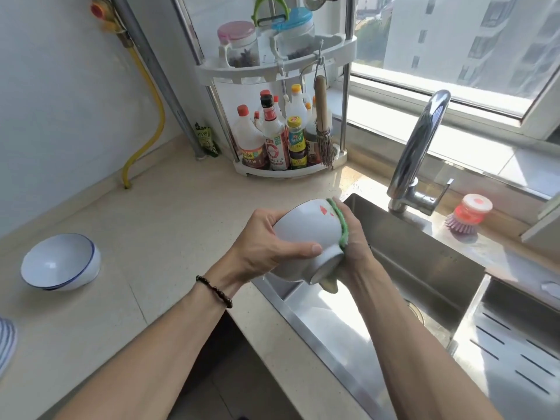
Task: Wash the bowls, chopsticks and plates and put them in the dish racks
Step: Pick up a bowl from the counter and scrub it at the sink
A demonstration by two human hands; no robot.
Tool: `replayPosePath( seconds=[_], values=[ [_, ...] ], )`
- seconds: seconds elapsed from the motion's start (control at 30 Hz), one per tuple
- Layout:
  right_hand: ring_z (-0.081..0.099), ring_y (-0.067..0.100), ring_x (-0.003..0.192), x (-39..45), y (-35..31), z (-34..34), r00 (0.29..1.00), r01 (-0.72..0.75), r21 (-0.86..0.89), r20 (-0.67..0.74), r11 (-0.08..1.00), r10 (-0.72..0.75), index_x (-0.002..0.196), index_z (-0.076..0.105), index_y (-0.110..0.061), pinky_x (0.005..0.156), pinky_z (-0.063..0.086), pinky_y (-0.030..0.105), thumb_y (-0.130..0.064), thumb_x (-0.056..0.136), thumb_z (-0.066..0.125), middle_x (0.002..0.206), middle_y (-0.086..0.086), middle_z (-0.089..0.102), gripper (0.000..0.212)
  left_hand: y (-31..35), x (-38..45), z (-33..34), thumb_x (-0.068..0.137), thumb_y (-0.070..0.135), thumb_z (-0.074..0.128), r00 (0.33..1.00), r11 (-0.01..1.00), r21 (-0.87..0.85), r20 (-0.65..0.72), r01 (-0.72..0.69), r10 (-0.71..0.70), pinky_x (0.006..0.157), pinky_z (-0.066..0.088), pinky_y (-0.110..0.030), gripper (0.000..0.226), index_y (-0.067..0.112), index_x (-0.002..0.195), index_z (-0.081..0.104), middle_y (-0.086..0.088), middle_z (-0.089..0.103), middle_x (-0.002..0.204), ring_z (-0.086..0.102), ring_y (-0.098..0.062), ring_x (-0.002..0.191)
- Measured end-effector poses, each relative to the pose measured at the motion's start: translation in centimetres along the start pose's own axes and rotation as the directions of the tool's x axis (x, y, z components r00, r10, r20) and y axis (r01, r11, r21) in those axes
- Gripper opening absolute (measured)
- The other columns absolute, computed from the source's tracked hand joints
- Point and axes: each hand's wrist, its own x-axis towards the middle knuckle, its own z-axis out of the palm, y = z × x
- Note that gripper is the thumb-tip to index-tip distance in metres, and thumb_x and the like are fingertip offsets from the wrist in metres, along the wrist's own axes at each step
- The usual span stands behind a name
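Currently I see left hand (263, 241) clamped on a white bowl (306, 234) over the sink (424, 262). Right hand (356, 241) presses a green sponge (341, 219) against it. Second bowl (60, 262) sits on the surface (151, 237).

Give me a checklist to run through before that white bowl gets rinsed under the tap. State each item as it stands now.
1. Bowl held firmly: ok. The left hand grips the white bowl around its side.
2. Sponge on the bowl: ok. The right hand presses the green sponge against it.
3. Bowl over the sink: ok, just. It hangs above the left edge of the sink.
4. Water running: not ok. No stream shows at the faucet.
5. Inside of bowl scrubbed: cannot tell, the opening faces away.
6. More bowls waiting: ok to note. The blue-rimmed bowl sits on the counter.
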Motion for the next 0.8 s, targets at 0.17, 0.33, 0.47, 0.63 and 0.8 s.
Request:
replayPosePath(
  seconds=[0.17,0.33,0.47,0.63,0.8],
  values=[
    [0.064,0.036,0.081,0.0,0.0,-0.1,0.993,0.051,-0.13,-0.095,0.99,-0.064,0.085,0.073,-0.006,0.081,0.051,0.046,-0.053,0.075,0.072,0.086,0.022,0.068,0.048,0.3,-0.5,-1.4,0.052,0.027,0.089,0.978,0.983,-0.075,0.144,0.165,-0.153,0.077,0.061,-0.036,0.047,0.014,0.096,0.077,-0.013,0.076,0.101,0.072,-0.03,0.094],
    [0.066,0.025,0.059,0.0,-1.7,1.2,0.956,0.247,-0.438,-0.035,0.865,-0.29,0.07,0.063,-0.009,0.061,0.054,0.032,-0.042,0.094,0.064,0.063,0.008,0.068,0.041,2.0,1.3,-1.0,0.063,0.017,0.093,0.964,0.924,0.31,0.071,0.225,-0.258,0.068,0.055,-0.03,0.028,0.014,0.082,0.074,-0.002,0.074,0.079,0.069,-0.017,0.074],
    [0.072,0.031,0.08,0.1,0.3,2.8,0.931,0.289,-0.567,-0.022,0.771,-0.365,0.079,0.06,-0.024,0.081,0.059,0.052,-0.062,0.09,0.052,0.086,0.015,0.07,0.041,0.6,1.2,0.2,0.062,0.009,0.092,0.978,0.938,0.279,-0.1,0.206,-0.185,0.064,0.056,-0.031,0.024,0.011,0.074,0.072,-0.006,0.073,0.075,0.067,-0.015,0.066],
    [0.072,0.036,0.091,0.1,0.7,2.4,0.966,0.084,-0.294,-0.209,0.952,-0.149,0.089,0.068,-0.017,0.094,0.055,0.056,-0.062,0.092,0.047,0.096,0.018,0.074,0.049,-0.1,0.2,0.8,0.064,0.006,0.091,0.989,0.952,0.278,-0.105,0.125,-0.1,0.057,0.054,-0.025,0.023,0.009,0.079,0.072,-0.004,0.073,0.074,0.069,-0.013,0.064],
    [0.066,0.034,0.1,-0.5,1.6,4.0,0.944,0.175,-0.472,-0.169,0.864,-0.283,0.099,0.053,-0.028,0.088,0.056,0.056,-0.065,0.093,0.036,0.118,0.017,0.06,0.041,-1.3,1.3,0.4,0.059,0.004,0.087,0.975,0.94,0.325,-0.219,0.103,-0.032,0.052,0.044,-0.03,0.029,0.018,0.058,0.062,0.005,0.059,0.056,0.052,-0.011,0.052]
  ],
)
